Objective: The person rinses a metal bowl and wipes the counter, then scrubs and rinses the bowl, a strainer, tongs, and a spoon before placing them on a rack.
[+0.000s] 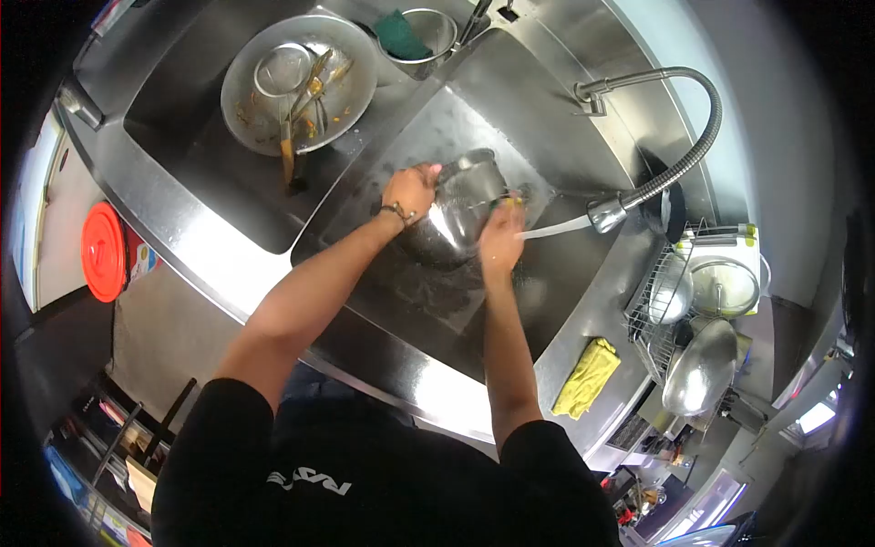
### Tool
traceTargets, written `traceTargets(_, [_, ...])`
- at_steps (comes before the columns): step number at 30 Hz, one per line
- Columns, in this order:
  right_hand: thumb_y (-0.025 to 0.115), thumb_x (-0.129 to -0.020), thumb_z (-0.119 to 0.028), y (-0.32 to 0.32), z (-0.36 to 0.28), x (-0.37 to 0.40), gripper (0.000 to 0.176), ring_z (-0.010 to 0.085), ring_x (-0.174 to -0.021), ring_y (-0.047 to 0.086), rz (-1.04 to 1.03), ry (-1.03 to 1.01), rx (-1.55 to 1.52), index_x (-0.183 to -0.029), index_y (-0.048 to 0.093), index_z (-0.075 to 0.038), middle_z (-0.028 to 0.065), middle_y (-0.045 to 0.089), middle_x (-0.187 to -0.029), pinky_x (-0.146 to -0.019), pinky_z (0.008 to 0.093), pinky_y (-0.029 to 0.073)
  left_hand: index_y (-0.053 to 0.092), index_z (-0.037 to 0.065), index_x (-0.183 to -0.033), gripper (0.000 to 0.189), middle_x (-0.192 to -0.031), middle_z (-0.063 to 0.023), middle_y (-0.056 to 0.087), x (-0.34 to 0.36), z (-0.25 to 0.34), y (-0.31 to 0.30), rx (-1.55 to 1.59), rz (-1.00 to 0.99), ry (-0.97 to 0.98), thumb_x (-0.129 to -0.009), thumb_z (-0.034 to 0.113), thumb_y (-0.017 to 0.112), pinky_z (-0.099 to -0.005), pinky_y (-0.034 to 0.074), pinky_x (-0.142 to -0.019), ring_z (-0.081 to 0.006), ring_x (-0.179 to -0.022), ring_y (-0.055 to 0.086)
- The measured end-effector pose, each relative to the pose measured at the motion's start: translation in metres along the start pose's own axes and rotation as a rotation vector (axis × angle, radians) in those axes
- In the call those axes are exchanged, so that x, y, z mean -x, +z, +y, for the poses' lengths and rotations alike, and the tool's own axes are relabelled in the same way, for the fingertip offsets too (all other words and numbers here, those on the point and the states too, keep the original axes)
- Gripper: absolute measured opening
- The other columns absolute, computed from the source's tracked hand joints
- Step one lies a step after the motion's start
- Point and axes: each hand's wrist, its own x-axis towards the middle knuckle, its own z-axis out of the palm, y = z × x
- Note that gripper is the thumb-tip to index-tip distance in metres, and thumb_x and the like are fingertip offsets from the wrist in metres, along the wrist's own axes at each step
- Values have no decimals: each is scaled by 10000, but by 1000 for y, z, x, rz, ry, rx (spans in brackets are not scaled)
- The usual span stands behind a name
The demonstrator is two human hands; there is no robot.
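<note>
A shiny metal pot [453, 217] is tilted in the right-hand sink basin [410, 305]. My left hand [410, 191], with a bracelet at the wrist, is closed on the pot's left edge. Against the pot's right side is my right hand [503, 239], slightly blurred, its fingers curled around a small sponge [513, 201]. Only a yellow and dark bit of that sponge shows. Water [556, 226] streams from the spray head [605, 215] toward my right hand.
In the left basin sits a large pan [355, 100] with a small bowl, utensils and food scraps. Behind are a strainer [439, 32] and green scouring pad [401, 36]. On the right lie a yellow cloth [586, 378] and a dish rack [652, 310] with cookware.
</note>
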Motion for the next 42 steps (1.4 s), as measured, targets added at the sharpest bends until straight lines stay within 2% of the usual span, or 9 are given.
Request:
traceTargets(4, [447,-890,-156,-4,-30,32,368,315,-1147,435,6,-605,291,-1202,442,40,190,444,-1250,-979,374,331,612,24,-906,471,-875,-249,588,-12,-12,2,31,42,-87,-909,420,358,-464,437,-762,-427,-880,543])
traceTargets(8, [336,-927,-202,20,22,17,411,355,-1212,369,69,12,-200,-1235,391,65,213,387,-1305,-1009,412,287,616,21,-956,465,-984,-235,586,-19,-24,7,56,27,-291,-907,393,340,-447,417,-842,-396,-970,536])
traceTargets(13, [258,-945,-261,35,8,76,449,357,-1189,385,6,-197,-137,-1289,336,17,238,348,-1313,-982,429,315,588,-73,-966,573,-994,-278,573,-32,-45,7,146,-8,-558,-899,443,347,-423,417,-865,-410,-1013,519])
traceTargets(20, [269,-934,-334,65,62,38,466,295,-1172,390,-170,1393,-1467,-1325,284,-80,100,325,-1344,-987,371,309,625,-16,-936,521,-1004,-261,574,-21,-21,3,203,193,-562,-885,427,356,-411,400,-880,-383,-1019,524])
traceTargets(23, [265,-922,-368,66,112,20,457,300,-1126,439,-170,1185,-1756,-1275,347,-89,82,434,-1265,-982,402,319,648,1,-842,532,-891,-270,588,-14,-14,-10,205,168,-451,-872,456,373,-413,420,-821,-414,-944,540])
traceTargets(25, [278,-901,-384,60,155,13,413,286,-942,529,-403,363,-928,-1138,488,-119,97,538,-1076,-706,473,456,633,-3,-704,511,-738,-242,587,-16,-16,-12,261,217,-262,-856,437,421,-419,437,-726,-423,-799,560])
traceTargets(28, [305,-890,-417,13,152,-9,374,257,-800,561,-178,1105,-1440,-957,546,-137,44,587,-871,-637,427,452,586,18,-601,357,-604,-189,563,-11,-23,-4,254,199,190,-786,311,503,-399,440,-644,-380,-626,547])
traceTargets(33, [373,-867,-486,-33,127,-8,387,187,-603,554,-162,924,-1358,-860,544,-139,14,565,-690,-513,341,419,554,39,-656,174,-902,-125,605,-8,-30,3,13,-79,600,-696,209,562,-379,364,-770,-301,-841,536])
traceTargets(42, [560,-813,-290,-6,19,8,314,287,-542,525,-214,-186,-236,-777,560,22,158,547,-623,-563,390,410,503,101,-1221,508,-1108,-177,580,-37,-53,-12,90,-497,-97,-718,171,528,-353,435,-884,-305,-1024,560])
